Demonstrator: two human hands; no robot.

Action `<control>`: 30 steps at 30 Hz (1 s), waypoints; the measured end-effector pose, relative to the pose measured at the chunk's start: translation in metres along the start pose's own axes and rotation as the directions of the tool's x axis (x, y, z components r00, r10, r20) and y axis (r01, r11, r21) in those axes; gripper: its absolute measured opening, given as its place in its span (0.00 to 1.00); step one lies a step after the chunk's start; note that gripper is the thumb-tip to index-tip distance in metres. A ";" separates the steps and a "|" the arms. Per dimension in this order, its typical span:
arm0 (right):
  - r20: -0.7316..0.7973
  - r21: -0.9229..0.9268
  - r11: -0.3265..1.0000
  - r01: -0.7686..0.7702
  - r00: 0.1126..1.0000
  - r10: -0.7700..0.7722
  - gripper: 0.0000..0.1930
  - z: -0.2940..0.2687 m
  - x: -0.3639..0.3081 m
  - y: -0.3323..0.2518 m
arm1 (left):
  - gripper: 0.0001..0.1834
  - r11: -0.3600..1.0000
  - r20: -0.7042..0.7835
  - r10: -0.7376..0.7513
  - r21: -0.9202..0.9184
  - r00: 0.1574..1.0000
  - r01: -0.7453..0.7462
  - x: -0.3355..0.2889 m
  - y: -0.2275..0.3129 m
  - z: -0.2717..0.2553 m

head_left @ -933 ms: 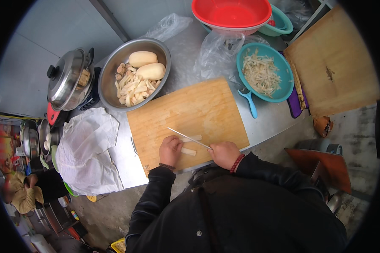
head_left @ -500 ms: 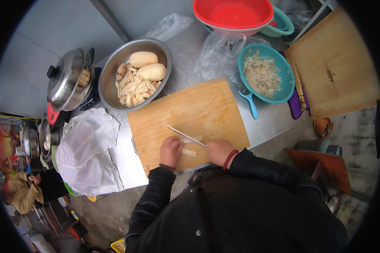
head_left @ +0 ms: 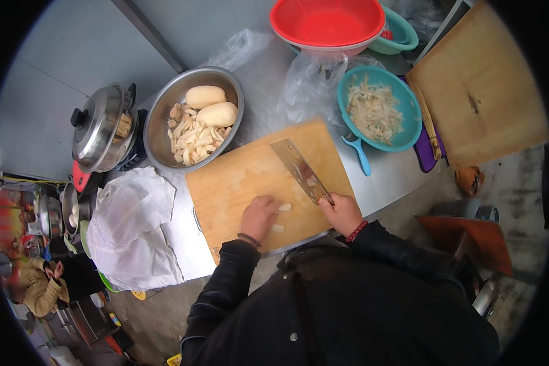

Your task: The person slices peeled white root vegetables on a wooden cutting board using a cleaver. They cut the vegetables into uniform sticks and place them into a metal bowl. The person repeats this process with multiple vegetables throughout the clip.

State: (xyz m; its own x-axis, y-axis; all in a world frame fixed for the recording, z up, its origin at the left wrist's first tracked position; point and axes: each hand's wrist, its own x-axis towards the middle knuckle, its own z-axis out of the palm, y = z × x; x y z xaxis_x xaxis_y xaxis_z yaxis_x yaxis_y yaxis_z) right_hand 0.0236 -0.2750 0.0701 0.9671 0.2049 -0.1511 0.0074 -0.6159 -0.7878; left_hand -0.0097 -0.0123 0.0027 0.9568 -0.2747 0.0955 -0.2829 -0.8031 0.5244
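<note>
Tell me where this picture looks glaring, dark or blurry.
In the head view, the shiny grey metal tabletop glares white beside the crumpled white sheet; also in the head view, black fills all four corners, and far-left red clutter looks soft.

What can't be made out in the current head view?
- Pale strips, head: left ends hidden by the left hand.
- Cleaver, head: grip mostly covered by the right hand.
- White cloth, head: hides whatever, if anything, lies beneath.
- Red basin, head: far rim cut off by the top edge.
- Yellow item, head: mostly cut off by the lower edge.
</note>
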 end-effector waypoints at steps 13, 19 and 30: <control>-0.032 -0.050 0.999 -0.016 0.999 0.015 0.14 -0.014 -0.028 0.020 | 0.16 0.982 -0.274 0.053 0.189 0.960 0.000 0.035 -0.033 -0.094; -0.010 -0.047 0.999 -0.022 1.000 0.022 0.14 -0.013 -0.029 0.018 | 0.23 0.941 -0.586 0.027 0.288 0.810 0.177 0.081 -0.074 -0.181; 0.057 -0.034 0.999 0.023 0.998 -0.022 0.14 -0.003 -0.027 0.020 | 0.13 0.998 0.148 -0.026 -0.053 0.989 0.034 -0.039 -0.041 -0.044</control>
State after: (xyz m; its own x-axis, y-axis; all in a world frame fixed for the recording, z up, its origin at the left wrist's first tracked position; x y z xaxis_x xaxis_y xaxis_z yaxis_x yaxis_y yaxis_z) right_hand -0.0017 -0.2955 0.0601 0.9506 0.2610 -0.1678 0.0386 -0.6361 -0.7706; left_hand -0.0326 0.0545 0.0148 0.9432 -0.3293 -0.0443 -0.2463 -0.7826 0.5718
